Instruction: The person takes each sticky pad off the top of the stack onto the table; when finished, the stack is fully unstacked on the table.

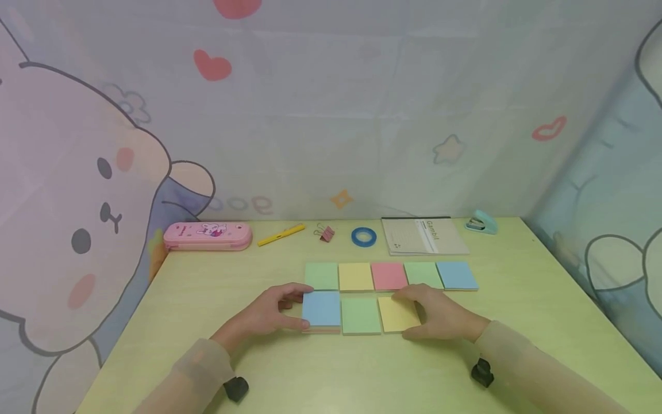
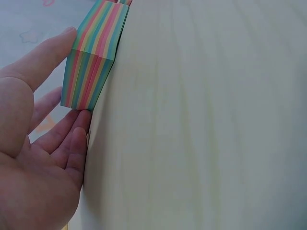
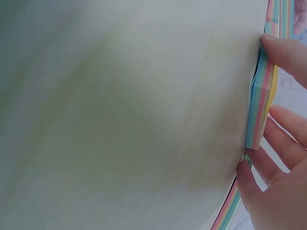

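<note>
light: soft, even, bright | shadows: faint | head view: sharp, edges bowed | wrist views: blurred, close-up

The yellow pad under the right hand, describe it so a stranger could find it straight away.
Start at the green table and find the two rows of sticky pads in its middle. In the near row of three, the yellow pad is the rightmost, with the right hand resting on its right edge. The other yellow pad lies untouched in the far row.

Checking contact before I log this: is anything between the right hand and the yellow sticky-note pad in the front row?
Nothing visible: the right hand already rests on the yellow pad, its fingers on the pad's edge.
</note>
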`<act>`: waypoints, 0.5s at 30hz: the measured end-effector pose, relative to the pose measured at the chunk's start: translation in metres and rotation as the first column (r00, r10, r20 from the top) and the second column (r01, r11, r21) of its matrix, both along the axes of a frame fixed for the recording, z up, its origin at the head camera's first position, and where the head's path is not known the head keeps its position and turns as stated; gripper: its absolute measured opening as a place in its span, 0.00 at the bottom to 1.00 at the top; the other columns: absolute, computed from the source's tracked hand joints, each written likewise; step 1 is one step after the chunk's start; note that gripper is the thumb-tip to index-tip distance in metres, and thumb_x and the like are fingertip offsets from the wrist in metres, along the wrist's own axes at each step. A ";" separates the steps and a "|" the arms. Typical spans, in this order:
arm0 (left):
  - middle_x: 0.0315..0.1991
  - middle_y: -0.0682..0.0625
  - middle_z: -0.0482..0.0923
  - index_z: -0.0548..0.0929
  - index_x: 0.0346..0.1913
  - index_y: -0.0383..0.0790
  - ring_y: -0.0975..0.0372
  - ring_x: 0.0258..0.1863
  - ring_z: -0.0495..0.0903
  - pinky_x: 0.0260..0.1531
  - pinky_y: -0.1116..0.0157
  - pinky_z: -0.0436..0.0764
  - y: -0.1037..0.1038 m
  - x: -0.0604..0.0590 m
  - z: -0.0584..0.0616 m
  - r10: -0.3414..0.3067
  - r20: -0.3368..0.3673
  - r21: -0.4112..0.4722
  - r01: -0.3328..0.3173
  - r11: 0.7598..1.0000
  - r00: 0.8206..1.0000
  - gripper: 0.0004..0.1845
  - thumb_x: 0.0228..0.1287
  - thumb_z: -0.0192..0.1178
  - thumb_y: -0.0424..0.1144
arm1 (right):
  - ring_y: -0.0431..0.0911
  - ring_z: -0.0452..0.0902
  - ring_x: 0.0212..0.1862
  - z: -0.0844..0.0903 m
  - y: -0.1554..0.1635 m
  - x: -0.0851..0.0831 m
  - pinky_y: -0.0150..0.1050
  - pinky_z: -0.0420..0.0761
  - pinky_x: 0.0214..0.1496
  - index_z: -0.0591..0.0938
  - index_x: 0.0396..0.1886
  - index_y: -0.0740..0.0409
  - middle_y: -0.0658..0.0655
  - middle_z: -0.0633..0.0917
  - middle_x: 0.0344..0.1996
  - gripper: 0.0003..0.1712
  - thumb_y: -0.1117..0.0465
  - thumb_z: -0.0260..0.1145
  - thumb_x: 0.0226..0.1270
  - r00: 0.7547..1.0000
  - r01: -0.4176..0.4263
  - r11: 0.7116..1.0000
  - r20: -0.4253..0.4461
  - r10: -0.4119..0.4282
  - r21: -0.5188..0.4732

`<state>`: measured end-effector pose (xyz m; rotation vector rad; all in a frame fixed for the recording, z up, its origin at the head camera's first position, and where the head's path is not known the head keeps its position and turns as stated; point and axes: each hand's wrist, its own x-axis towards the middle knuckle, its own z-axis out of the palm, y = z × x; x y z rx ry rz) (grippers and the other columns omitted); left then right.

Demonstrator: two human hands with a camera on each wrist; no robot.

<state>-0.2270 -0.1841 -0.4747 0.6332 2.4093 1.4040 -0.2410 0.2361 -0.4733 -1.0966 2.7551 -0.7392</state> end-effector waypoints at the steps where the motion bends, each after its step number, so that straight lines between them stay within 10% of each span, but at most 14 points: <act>1: 0.64 0.45 0.81 0.78 0.71 0.42 0.49 0.64 0.79 0.67 0.43 0.73 0.000 0.000 0.000 -0.001 -0.002 0.001 0.001 1.000 1.000 0.36 0.61 0.78 0.43 | 0.59 0.75 0.68 0.000 0.000 0.000 0.60 0.73 0.70 0.78 0.69 0.62 0.59 0.81 0.66 0.45 0.47 0.83 0.56 1.000 -0.001 1.000 0.002 0.001 -0.002; 15: 0.64 0.45 0.81 0.78 0.71 0.43 0.50 0.63 0.79 0.67 0.44 0.74 0.000 0.001 0.001 0.003 -0.012 -0.005 -0.003 1.000 1.000 0.36 0.61 0.79 0.43 | 0.59 0.75 0.68 0.001 -0.001 0.002 0.60 0.73 0.71 0.77 0.70 0.62 0.59 0.81 0.66 0.47 0.46 0.84 0.56 1.000 0.019 1.000 -0.001 -0.019 -0.013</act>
